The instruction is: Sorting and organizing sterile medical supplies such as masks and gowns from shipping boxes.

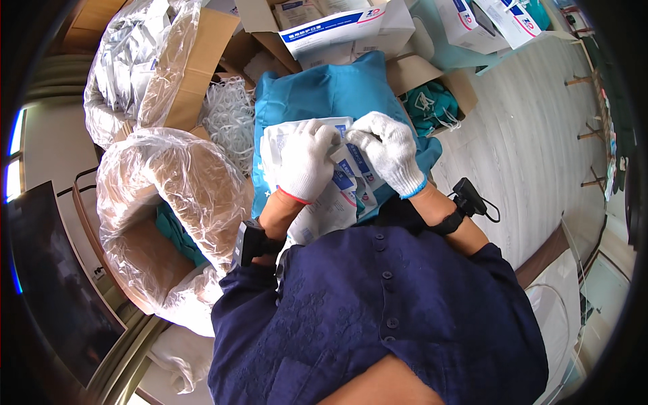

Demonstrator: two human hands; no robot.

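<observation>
Both my hands wear white knitted gloves and work close together over a teal cloth-covered cushion (324, 88) in front of me. My left hand (307, 158), with a red cuff edge, has its fingers closed at a flat white-and-blue packet (352, 162). Facing it, my right hand (389, 150), with a blue cuff edge, is pinched at the packet's upper part. The fingertips nearly meet and partly hide what is between them. More white packets (331, 212) lie loosely overlapped beneath my hands and toward my body.
Plastic-lined cartons stand at left, one holding silvery-white packets (131, 67), the nearer one (145, 250) with teal cloth inside. White looped cords (233, 115) are heaped beside them. Printed white boxes (351, 34) stand at the back. A carton of teal pieces (432, 104) sits at right.
</observation>
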